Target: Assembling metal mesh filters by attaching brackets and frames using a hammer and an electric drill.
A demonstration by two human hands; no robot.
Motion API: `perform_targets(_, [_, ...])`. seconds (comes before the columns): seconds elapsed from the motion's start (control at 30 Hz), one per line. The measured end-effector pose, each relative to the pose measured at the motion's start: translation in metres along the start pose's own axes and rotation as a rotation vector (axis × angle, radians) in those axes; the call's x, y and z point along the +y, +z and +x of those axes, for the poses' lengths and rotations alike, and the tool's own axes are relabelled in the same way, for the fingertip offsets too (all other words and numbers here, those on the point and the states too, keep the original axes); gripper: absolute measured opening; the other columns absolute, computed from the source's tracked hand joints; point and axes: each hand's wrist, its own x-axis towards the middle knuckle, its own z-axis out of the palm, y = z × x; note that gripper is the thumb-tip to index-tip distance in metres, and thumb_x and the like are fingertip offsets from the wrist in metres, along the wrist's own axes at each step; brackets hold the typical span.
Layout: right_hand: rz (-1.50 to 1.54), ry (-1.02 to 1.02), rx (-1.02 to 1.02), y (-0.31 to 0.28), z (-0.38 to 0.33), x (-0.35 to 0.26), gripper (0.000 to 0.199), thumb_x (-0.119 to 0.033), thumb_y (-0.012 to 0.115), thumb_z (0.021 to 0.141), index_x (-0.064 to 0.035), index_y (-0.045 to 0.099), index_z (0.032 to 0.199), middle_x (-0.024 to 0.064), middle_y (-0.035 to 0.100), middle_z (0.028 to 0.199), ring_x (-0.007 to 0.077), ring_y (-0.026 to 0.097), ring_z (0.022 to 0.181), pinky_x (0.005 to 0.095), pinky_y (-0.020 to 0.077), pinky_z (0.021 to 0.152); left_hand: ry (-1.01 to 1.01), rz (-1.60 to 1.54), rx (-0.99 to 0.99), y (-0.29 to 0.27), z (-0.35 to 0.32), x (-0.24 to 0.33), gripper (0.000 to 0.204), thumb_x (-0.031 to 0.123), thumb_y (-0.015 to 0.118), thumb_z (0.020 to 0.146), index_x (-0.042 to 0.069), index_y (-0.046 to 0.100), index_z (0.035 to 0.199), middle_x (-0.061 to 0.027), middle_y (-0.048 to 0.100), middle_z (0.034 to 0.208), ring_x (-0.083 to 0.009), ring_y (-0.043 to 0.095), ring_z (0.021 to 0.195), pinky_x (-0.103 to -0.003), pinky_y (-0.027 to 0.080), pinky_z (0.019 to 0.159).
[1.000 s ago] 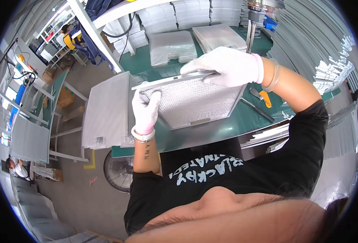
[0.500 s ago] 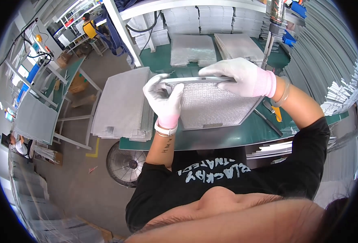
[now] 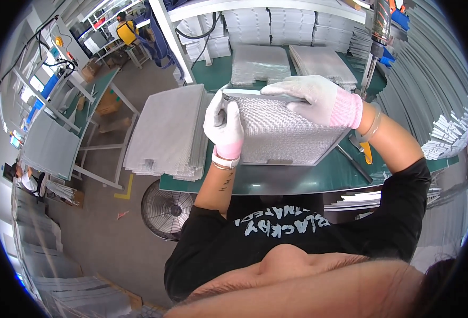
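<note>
A silvery mesh filter panel point(image 3: 292, 130) with a thin metal frame stands tilted on the green worktable point(image 3: 218, 184), its lower edge toward me. My left hand point(image 3: 224, 122), in a white glove with a pink cuff, is closed on the panel's upper left corner. Along the top edge lies my gloved right hand point(image 3: 318, 98), its thumb on the mesh face and its fingers over the frame's far side. To the right of the panel are a black-handled tool point(image 3: 357, 165) and a yellow-handled tool point(image 3: 368, 152).
A stack of mesh sheets point(image 3: 165, 127) rises at the left. Two more stacks, a left one point(image 3: 260, 63) and a right one point(image 3: 324, 63), sit behind the panel. A powered driver point(image 3: 380, 32) hangs at the right. A floor fan point(image 3: 167, 209) stands below the table's left end.
My left hand has shifted right along the panel, its fingers now closer around the corner. The panel's top edge has risen slightly. My right hand keeps its hold.
</note>
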Motion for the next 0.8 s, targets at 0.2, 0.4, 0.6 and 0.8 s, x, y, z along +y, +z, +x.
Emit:
perform_targets(0.2, [-0.020,-0.049,0.003,0.006,0.006,0.001,0.059,0.003,0.057,0.079,-0.0092,0.054,0.137,0.0196,0.063,0.116,0.0372,0.062,0.105,0.0423,0.0498,0.092,-0.179,-0.030,0.054,-0.013,-0.006,-0.006,0.026,-0.003,0.061,0.094,-0.006,0.061,0.120,-0.0068,0.067,0.104,-0.0066,0.057,0.083,-0.021,0.049,0.079])
perform_targets(0.4, [-0.011,0.037,-0.103,0.001,0.008,-0.010,0.057,0.002,0.058,0.080,-0.0076,0.055,0.135,0.0195,0.062,0.118,0.0368,0.061,0.107,0.0420,0.0497,0.094,-0.129,-0.006,0.060,-0.018,-0.007,-0.009,0.026,-0.003,0.063,0.093,-0.005,0.062,0.118,-0.0067,0.067,0.103,-0.0070,0.059,0.084,-0.021,0.049,0.078])
perform_targets(0.6, [-0.029,-0.018,-0.021,0.006,0.005,-0.008,0.055,0.002,0.052,0.080,-0.0085,0.056,0.134,0.0195,0.063,0.108,0.0377,0.060,0.105,0.0430,0.0490,0.095,-0.206,-0.205,-0.060,-0.025,0.006,-0.005,0.033,-0.001,0.069,0.090,-0.002,0.061,0.121,-0.0037,0.062,0.105,-0.0077,0.056,0.088,-0.022,0.046,0.083])
perform_targets(0.8, [-0.096,-0.049,-0.031,0.003,0.005,-0.010,0.057,0.001,0.059,0.080,-0.0092,0.055,0.136,0.0201,0.062,0.121,0.0361,0.063,0.106,0.0410,0.0510,0.094,-0.146,-0.109,-0.192,-0.027,0.009,-0.003,0.028,-0.001,0.063,0.092,0.000,0.061,0.120,-0.0052,0.056,0.117,-0.0088,0.054,0.098,-0.024,0.043,0.088])
